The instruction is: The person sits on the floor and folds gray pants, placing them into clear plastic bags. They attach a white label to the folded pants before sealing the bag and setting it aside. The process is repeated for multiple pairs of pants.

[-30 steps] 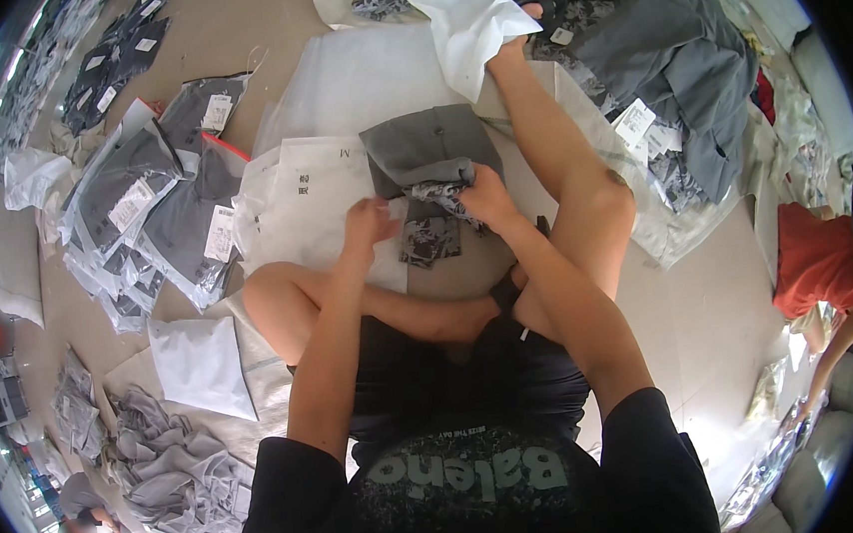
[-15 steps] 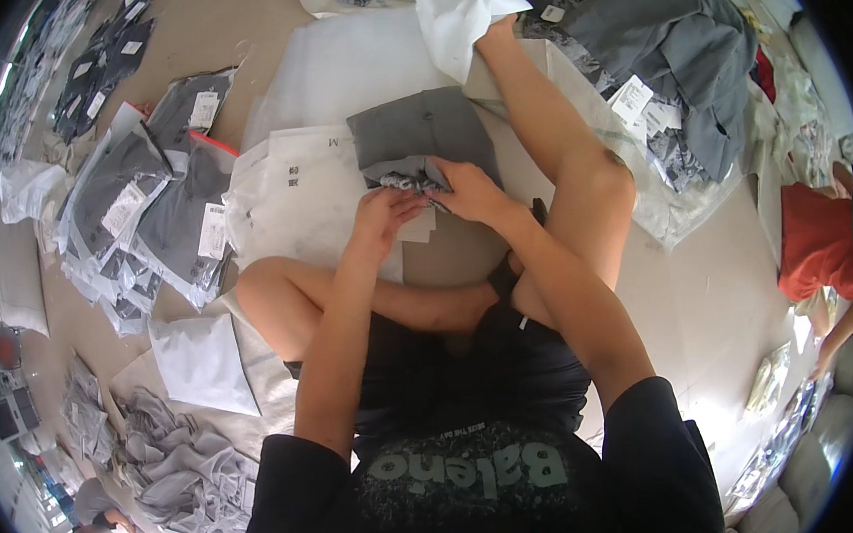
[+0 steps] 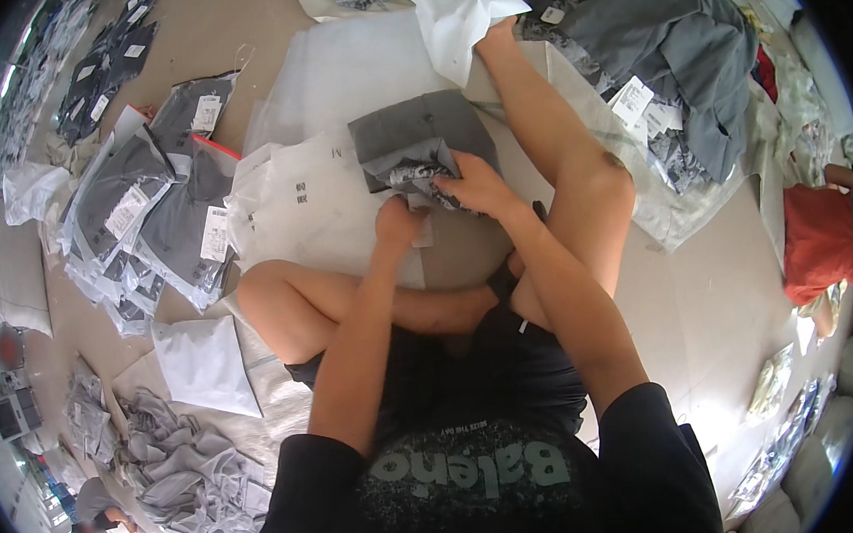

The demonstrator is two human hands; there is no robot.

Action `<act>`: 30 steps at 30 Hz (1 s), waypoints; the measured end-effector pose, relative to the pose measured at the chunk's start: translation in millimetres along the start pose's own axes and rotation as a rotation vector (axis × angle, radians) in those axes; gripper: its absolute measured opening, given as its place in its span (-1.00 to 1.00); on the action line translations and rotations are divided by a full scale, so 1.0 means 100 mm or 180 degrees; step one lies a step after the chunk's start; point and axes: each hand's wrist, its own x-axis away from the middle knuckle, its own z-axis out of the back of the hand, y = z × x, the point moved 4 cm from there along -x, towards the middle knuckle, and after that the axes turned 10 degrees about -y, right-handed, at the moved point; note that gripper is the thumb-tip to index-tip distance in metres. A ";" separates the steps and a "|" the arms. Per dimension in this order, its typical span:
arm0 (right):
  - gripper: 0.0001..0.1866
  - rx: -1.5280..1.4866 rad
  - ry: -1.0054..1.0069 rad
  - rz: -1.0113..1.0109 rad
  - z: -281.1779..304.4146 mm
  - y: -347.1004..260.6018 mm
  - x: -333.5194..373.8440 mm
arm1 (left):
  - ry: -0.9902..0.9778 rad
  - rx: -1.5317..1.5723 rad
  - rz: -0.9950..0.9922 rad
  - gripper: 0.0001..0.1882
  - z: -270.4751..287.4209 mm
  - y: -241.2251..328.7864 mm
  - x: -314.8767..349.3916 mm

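I sit on the floor with my legs out. A folded grey garment (image 3: 421,132) lies in front of me on a clear plastic bag (image 3: 312,205). Its near edge shows a dark patterned part (image 3: 419,175). My right hand (image 3: 475,184) grips that patterned edge. My left hand (image 3: 398,224) is closed on a small white tag at the garment's near edge.
Bagged grey garments (image 3: 142,219) with white labels are piled at my left. A white bag (image 3: 204,364) and loose grey clothes (image 3: 178,476) lie at lower left. A heap of grey clothing (image 3: 669,37) sits at upper right. Another person in red (image 3: 815,236) is at the right edge.
Both hands have moved forward onto the folded grey garment's near edge, pushing the patterned part up against it.
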 end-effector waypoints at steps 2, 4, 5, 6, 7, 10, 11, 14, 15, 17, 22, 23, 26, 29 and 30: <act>-0.51 -0.0011 0.0107 -0.0048 0.03 -0.03 0.04 | -0.0695 0.0694 0.0149 -0.44 0.20 -0.20 -0.03; -0.51 0.0212 0.0226 -0.0144 0.11 -0.11 0.10 | -0.0949 0.1526 0.0454 -0.56 0.61 -0.19 0.16; -0.50 0.0442 0.0254 -0.0196 0.12 -0.19 0.14 | -0.0876 0.2071 0.0514 -0.69 0.81 -0.23 0.26; -0.49 0.0676 0.0278 -0.0246 0.10 -0.24 0.17 | -0.0929 0.1833 0.0556 -0.70 1.02 -0.25 0.30; -0.48 0.0890 0.0205 0.0017 0.06 -0.28 0.21 | -0.0977 0.1599 0.0596 -0.72 1.23 -0.26 0.31; -0.43 0.1740 -0.0109 0.0787 -0.23 -0.37 0.29 | -0.0914 0.1480 0.0766 -0.72 1.45 -0.41 0.22; -0.41 0.2176 -0.0268 0.0965 -0.38 -0.32 0.35 | -0.0900 0.1542 0.0823 -0.71 1.42 -0.46 0.18; -0.41 0.3120 -0.1005 0.0917 -0.70 -0.17 0.62 | -0.0476 0.2844 0.0999 -0.75 1.21 -0.45 0.20; -0.42 0.3145 -0.1128 0.0820 -0.74 -0.14 0.61 | -0.0317 0.2973 0.0808 -0.74 1.10 -0.46 0.20; -0.44 0.2966 -0.1202 0.0631 -0.80 -0.07 0.56 | -0.0005 0.3224 0.0429 -0.70 0.82 -0.45 0.23; -0.67 0.1876 0.0837 0.0323 -0.16 0.07 0.00 | 0.0523 0.3646 -0.0247 -0.26 0.45 -0.25 0.28; -0.48 0.2232 0.1362 0.0128 0.02 0.13 -0.01 | 0.0576 0.3457 -0.0284 -0.26 0.41 -0.25 0.25; -0.15 0.1006 0.1381 -0.1071 0.25 0.59 -0.19 | 0.0475 0.2402 -0.0175 -0.32 0.38 -0.34 0.12; 0.22 0.0013 0.1055 -0.1054 0.22 0.89 -0.36 | 0.0910 0.0778 0.0182 -0.43 0.35 -0.29 0.12; 0.23 -0.0418 0.1052 -0.0886 0.18 0.95 -0.39 | 0.1172 0.0177 0.0323 -0.46 0.35 -0.22 0.16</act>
